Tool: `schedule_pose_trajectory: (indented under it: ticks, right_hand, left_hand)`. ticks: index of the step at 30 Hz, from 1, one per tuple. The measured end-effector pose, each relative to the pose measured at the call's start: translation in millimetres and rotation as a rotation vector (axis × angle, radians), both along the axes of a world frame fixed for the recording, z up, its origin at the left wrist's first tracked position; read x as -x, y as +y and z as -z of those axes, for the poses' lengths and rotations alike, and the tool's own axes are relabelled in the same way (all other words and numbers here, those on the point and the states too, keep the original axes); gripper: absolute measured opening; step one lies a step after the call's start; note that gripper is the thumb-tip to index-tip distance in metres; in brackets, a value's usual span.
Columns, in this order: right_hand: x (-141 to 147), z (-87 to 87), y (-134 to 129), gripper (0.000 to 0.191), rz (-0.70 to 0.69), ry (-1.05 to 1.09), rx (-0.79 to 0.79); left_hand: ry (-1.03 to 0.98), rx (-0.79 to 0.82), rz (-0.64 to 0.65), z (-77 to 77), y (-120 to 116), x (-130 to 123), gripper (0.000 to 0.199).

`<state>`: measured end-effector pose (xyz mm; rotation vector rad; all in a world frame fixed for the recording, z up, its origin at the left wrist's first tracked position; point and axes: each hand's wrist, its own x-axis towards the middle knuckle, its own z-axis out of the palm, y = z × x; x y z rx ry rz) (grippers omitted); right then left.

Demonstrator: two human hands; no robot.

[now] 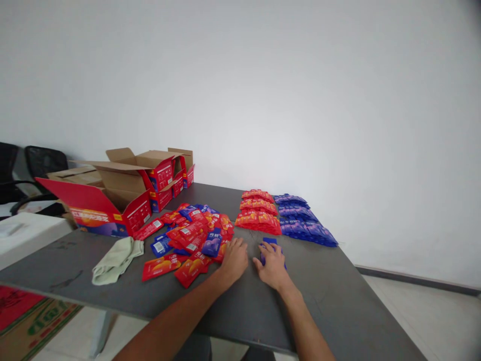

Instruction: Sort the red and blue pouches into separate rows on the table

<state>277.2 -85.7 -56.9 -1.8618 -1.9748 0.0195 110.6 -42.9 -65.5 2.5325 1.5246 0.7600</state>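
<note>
My right hand (272,264) lies over a blue packet (270,240) on the table, its fingers spread on top and the thumb out to the left. Much of that packet is hidden under the palm. Just left of it, my left hand (235,259) rests at the right edge of a loose pile of red packets (193,233), fingers loosely bent and apart, with no packet visible in them. A blue packet with a purple fruit picture (212,242) lies on the pile beside it. Beyond my hands are stacked rows of red packets (258,219) and rows of blue packets (306,229).
Open red cardboard boxes (137,219) stand at the back left of the dark table (319,291). A folded pale green cloth (117,260) lies before them. At the far left are a white box (33,235) and black chairs (45,161). A white wall rises behind.
</note>
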Motion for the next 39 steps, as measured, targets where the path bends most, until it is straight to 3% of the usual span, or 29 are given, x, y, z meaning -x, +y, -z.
schedule_pose_trajectory:
  ticks: [4,9,14,18,23,26,29,33,36,39]
  right_hand:
    - [45.4,-4.1,11.5,0.036,-0.106,0.054,-0.075]
    - [88.4,0.7,20.6,0.027,-0.189,0.144,-0.060]
    - [106.1,9.4,22.8,0.027,-0.196,0.207,-0.070]
    - [104.0,14.3,25.6,0.029,-0.209,0.256,-0.095]
    - [94.0,8.7,34.8,0.033,-0.211,0.404,-0.134]
    - [86.3,7.9,43.1,0.033,-0.155,0.593,-0.098]
    - [76.8,14.8,49.7,0.043,-0.087,0.915,-0.005]
    - [64.1,27.4,49.8,0.049,-0.073,1.229,-0.018]
    - [58.3,30.3,45.1,0.036,-0.127,1.228,-0.024]
    - [56.5,26.6,41.2,0.028,-0.163,1.187,0.017]
  left_hand:
    - [-0.001,-0.007,-0.171,-1.1,7.7,34.6,0.036]
    - [-0.030,0.050,-0.461,-5.2,17.9,66.1,0.044]
    - [-0.082,0.148,-0.568,-2.8,28.0,77.7,0.049]
    - [-0.286,0.129,-0.500,1.5,41.4,80.0,0.049]
    - [-0.740,0.211,-0.298,8.2,55.9,67.8,0.039]
    - [-1.027,0.374,-0.166,11.3,59.4,51.0,0.035]
    - [-1.217,0.481,-0.084,12.0,61.8,34.8,0.032]
    - [-1.239,0.613,-0.049,10.9,66.5,20.8,0.020]
    - [-1.214,0.633,-0.051,10.5,70.5,15.2,0.027]
    - [-1.142,0.535,-0.060,13.1,73.4,14.0,0.035]
